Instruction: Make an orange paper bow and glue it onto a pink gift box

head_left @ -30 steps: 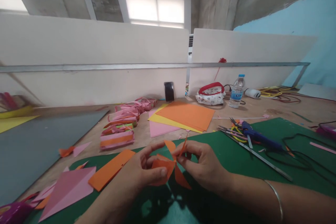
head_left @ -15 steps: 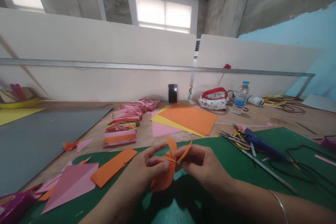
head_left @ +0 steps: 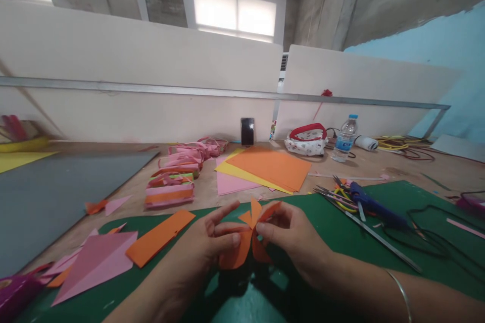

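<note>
Between my hands, above the green cutting mat (head_left: 392,197), is an orange paper flower (head_left: 239,255) with several pointed petals. My left hand (head_left: 212,237) pinches a lower petal between thumb and fingers, its index finger raised. A petal on the other side is gripped by the thumb and fingers of my right hand (head_left: 286,229). Left of my left wrist lies a folded orange paper strip (head_left: 161,237), with a creased pink paper piece (head_left: 96,262) beside it.
Orange sheets (head_left: 271,164) lie over yellow and pink ones. Folded pink paper pieces (head_left: 170,194) are lined up to their left. On the right rest a blue glue gun (head_left: 375,204), scissors and a metal ruler (head_left: 386,245). A water bottle (head_left: 344,141) and phone (head_left: 247,131) stand behind.
The flower has turned in my fingers, and its petals now point differently. My right thumb and fingers have closed on a petal. The whole view has shifted slightly.
</note>
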Demonstrator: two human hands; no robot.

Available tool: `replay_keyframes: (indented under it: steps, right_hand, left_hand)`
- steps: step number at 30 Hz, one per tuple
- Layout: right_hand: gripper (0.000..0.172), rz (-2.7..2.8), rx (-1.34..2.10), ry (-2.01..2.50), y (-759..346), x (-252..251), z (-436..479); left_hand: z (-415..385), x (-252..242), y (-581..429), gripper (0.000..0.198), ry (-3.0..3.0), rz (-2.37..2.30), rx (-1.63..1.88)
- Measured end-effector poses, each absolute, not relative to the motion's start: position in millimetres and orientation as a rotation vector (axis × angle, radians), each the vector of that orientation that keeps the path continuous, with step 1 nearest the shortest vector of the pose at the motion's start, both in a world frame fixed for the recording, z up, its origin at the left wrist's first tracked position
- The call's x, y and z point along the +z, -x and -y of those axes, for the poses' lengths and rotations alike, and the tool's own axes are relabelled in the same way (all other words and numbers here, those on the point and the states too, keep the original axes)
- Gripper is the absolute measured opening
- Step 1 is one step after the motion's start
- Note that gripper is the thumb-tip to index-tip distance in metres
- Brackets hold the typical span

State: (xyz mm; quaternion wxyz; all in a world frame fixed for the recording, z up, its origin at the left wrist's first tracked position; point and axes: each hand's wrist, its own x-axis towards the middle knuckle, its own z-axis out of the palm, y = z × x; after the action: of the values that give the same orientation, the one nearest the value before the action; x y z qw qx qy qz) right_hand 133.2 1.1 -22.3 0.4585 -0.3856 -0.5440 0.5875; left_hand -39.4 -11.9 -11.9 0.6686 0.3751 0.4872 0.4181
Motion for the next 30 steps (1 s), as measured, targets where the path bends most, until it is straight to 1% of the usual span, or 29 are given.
replay_keyframes:
  steps: [3,7,11,14,17,21,23,30]
  right_hand:
    - [0.019,1.313,1.471,0.974,-133.5,-23.0,-1.6]
    - [0.021,1.314,1.488,0.989,-132.7,-22.2,-1.4]
    - [0.022,1.296,1.46,0.996,-131.4,-21.5,-1.1]
    - [0.03,1.248,1.488,1.003,-131.8,-22.3,-1.9]
    - [0.036,1.225,1.52,1.011,-133.2,-22.8,-3.4]
    - [0.03,1.234,1.51,1.057,-134.1,-21.1,-4.8]
    - [0.027,1.248,1.505,1.065,-134.0,-19.8,-4.5]
    - [0.018,1.257,1.508,1.067,-133.6,-19.9,-2.2]
  left_hand:
    - [9.4,-15.8,41.3,0.087,-0.847,-1.045,0.924]
    - [8.9,-17.6,40.5,0.09,-0.864,-0.998,0.917]
    - [9.2,-17.5,39.6,0.085,-0.877,-0.999,0.919]
    - [6.8,-22.0,41.2,0.081,-0.89,-0.99,0.959]
    - [3.4,-27.8,43.0,0.085,-0.908,-0.974,0.974]
    - [1.6,-30.6,43.1,0.094,-0.924,-0.982,0.973]
    - [1.8,-31.0,43.0,0.096,-0.932,-1.003,0.951]
    - [3.0,-32.9,44.3,0.087,-0.925,-1.037,0.872]
